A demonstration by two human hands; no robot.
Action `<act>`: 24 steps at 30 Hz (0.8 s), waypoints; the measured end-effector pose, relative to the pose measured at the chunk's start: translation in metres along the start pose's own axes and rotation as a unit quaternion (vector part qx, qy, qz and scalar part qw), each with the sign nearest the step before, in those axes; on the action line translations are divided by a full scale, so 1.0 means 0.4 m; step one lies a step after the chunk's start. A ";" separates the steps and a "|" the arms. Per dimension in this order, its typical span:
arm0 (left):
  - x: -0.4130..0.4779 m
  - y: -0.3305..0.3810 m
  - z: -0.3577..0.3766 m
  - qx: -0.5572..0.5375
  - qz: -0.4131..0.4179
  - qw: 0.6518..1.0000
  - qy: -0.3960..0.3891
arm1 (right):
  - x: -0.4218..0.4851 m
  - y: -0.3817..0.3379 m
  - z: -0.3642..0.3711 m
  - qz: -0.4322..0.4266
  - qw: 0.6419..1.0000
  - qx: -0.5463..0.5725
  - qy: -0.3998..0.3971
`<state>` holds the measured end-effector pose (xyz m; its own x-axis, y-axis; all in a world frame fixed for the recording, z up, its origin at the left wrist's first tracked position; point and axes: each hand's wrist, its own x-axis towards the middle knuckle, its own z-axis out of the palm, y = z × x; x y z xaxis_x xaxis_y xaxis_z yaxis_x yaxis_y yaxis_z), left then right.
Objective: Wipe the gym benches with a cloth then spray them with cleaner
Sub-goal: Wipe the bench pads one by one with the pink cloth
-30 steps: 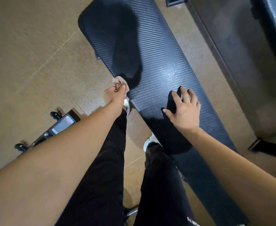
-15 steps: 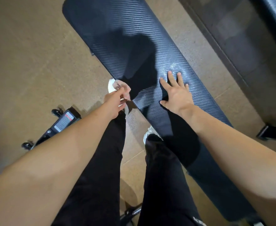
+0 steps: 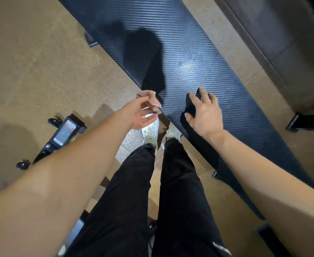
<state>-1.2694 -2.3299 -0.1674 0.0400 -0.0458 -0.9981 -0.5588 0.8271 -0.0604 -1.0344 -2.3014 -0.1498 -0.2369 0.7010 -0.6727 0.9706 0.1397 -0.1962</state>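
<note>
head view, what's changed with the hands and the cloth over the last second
The right hand has slid the dark cloth across the bench towards its near edge, and the cloth now bunches out beside the thumb. The left hand has loosened from a tight curl, so its palm shows. Unchanged: the left fingertips stay at the bench edge, the right hand keeps pressing the cloth, and nothing was let go.

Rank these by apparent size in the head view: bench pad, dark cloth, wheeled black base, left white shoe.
1. bench pad
2. wheeled black base
3. dark cloth and left white shoe: alike, both partly hidden.
</note>
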 end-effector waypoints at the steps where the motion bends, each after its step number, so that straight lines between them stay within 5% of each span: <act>1: -0.001 -0.009 0.002 -0.002 -0.005 1.000 -0.005 | -0.024 0.010 0.015 0.015 1.000 -0.002 0.001; 6: 0.007 -0.063 0.020 0.021 -0.016 0.999 -0.026 | -0.112 0.067 0.078 0.085 0.995 -0.052 -0.020; 14: 0.026 -0.189 0.070 0.058 -0.028 0.997 -0.036 | -0.092 0.133 0.106 0.005 0.998 -0.042 -0.041; 19: 0.010 -0.314 0.139 0.048 -0.037 0.998 -0.030 | -0.121 0.204 0.094 -0.080 0.996 0.041 -0.005; 24: 0.006 -0.432 0.196 0.053 -0.015 0.998 -0.007 | -0.227 0.329 0.129 -0.022 0.988 0.126 0.082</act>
<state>-1.1078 -2.4287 -0.1588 0.0672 -0.0643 -0.9957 -0.4672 0.8797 -0.0883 -0.8872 -2.3829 -0.1514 -0.2475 0.8054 -0.5385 0.9134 0.0086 -0.4070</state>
